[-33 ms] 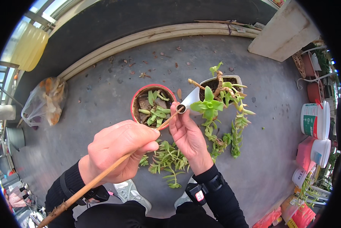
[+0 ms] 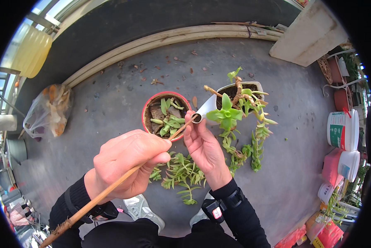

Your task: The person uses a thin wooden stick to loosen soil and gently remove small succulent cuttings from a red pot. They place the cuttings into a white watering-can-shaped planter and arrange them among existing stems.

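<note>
Left hand (image 2: 125, 165) fisted round bamboo stick (image 2: 111, 188), tip entering small white funnel (image 2: 205, 110) pinched in right hand (image 2: 204, 146) fingers, just right of red pot (image 2: 146, 109); best kept steady, poking gently

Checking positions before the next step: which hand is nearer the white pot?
Right. The right hand sits just below-left of the white pot; the left hand is farther left, gripping the stick.
</note>
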`<action>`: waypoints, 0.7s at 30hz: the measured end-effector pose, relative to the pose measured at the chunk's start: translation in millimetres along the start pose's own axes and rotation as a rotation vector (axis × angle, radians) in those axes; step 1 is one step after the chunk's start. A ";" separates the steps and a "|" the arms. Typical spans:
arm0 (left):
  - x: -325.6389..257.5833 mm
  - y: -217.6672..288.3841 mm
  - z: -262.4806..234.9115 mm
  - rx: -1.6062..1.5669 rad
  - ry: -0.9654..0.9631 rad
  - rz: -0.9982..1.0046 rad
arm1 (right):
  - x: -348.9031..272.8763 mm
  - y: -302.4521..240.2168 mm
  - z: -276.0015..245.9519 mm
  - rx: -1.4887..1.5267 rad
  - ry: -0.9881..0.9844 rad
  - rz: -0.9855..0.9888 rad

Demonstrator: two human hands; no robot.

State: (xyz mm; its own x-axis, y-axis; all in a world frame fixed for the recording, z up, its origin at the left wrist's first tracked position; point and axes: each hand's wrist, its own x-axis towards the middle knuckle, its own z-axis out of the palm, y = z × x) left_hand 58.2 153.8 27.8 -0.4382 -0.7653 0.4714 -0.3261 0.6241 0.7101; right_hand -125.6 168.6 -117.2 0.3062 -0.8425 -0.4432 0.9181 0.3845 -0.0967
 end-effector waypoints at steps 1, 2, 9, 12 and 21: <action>-0.3 0.4 -1.5 0.000 -0.015 -0.022 | -0.4 -0.1 0.0 -0.002 0.005 0.005; -1.0 1.2 -4.1 -0.009 -0.015 -0.034 | -0.5 -0.2 0.1 0.004 0.008 0.008; -7.2 2.7 -12.0 -0.067 0.032 -0.156 | 1.4 0.2 -0.1 0.020 0.003 0.014; -6.1 -0.1 -10.8 -0.090 0.019 -0.179 | 0.7 0.3 -0.2 0.073 -0.008 0.012; 3.2 -3.6 -16.7 -0.165 0.013 -0.290 | 1.8 -0.5 -2.8 0.073 -0.014 0.036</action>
State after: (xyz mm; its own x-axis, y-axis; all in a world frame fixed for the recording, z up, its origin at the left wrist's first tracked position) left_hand 71.9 146.5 35.5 -0.3359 -0.9099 0.2435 -0.2951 0.3472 0.8901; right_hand -126.2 168.0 -120.4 0.3423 -0.8340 -0.4328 0.9222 0.3864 -0.0153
